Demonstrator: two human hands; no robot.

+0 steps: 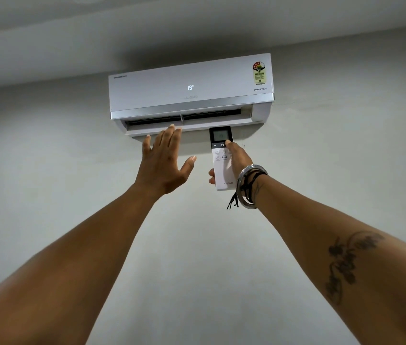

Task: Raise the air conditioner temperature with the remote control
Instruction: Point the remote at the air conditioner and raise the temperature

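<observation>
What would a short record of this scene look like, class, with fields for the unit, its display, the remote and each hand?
unit: air conditioner, mounted high on the wall, flap open
display: reads 19
remote: white remote control, pointed up at the unit, screen lit
right hand: right hand grips the remote, thumb on the dark button strip below the screen
left hand: left hand open, fingers spread, raised below the flap
wrist: bracelets on right wrist

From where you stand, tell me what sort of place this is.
Probably a room in a home: a split air conditioner mounted high on a plain painted wall just below the ceiling, worked with a handheld remote.
</observation>
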